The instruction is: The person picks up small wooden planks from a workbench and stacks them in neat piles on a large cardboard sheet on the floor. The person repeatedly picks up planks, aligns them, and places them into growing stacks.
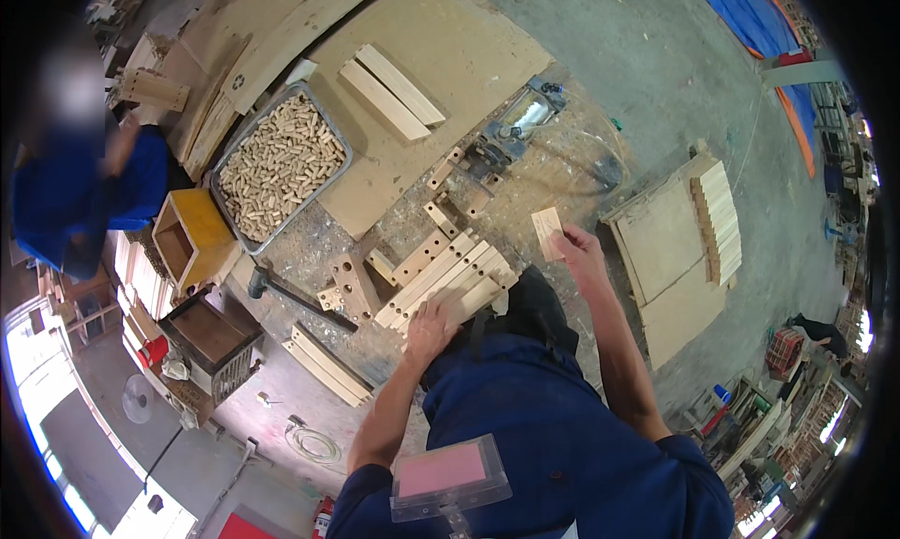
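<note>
Two bare hands work at a cluttered workbench (394, 178). The left hand (429, 329) lies flat, fingers spread, on the near end of a row of drilled wooden slats (448, 275) whose long axes run away up-right. Just right of the row, the right hand (581, 255) pinches a small wooden block (547, 232) above the bench's right edge. A tray of wooden dowels (279, 164) sits toward the far-left corner.

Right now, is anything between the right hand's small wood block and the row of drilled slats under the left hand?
Nothing visible. The right hand holds the small wood block above bare, dusty bench; the drilled slats lie just to its left under the left hand, with an open gap between.
</note>
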Demonstrator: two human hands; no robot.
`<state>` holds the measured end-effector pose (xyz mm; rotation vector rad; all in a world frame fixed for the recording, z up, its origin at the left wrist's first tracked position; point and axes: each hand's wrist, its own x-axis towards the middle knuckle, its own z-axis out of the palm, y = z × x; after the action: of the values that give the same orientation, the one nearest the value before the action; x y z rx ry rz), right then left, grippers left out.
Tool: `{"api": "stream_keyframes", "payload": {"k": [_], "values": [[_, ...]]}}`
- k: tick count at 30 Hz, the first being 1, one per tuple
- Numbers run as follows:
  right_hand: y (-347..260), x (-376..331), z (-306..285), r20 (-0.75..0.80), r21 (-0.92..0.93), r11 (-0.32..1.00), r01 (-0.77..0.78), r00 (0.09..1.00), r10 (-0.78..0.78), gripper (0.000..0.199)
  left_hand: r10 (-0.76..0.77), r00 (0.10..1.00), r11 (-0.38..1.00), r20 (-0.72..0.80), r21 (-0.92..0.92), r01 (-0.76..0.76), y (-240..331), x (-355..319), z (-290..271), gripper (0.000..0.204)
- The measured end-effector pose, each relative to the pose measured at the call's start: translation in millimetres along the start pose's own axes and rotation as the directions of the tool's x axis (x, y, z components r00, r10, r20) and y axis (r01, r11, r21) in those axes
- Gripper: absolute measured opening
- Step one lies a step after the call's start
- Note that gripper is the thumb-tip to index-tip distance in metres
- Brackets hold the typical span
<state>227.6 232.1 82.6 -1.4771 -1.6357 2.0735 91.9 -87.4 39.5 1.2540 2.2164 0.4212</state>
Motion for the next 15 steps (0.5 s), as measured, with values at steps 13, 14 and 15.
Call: {"api": "stream_keyframes", "payload": {"k": [13,14,15], "values": [[6.7,-26.8,-2.6,-0.051,0.096,0.994,0.057,0.997,-0.052,0.027,-0.08,0.929,0.995,-0.361,-0.087,0.053,-16.5,130.9,-75.7,0.05],[5.7,-24.4,1.7,-0.041,0.104,0.993,0.061,0.998,-0.057,0.026,-0.121,0.919,0.992,-0.375,-0.083,0.097,-28.9,131.9,-70.7,0.049],[5.6,-22.2,9.0,-0.027,0.119,0.991,0.062,0.998,-0.059,0.026,-0.162,0.908,0.987,-0.387,-0.073,0.145,-44.2,127.8,-65.6,0.047]]}}
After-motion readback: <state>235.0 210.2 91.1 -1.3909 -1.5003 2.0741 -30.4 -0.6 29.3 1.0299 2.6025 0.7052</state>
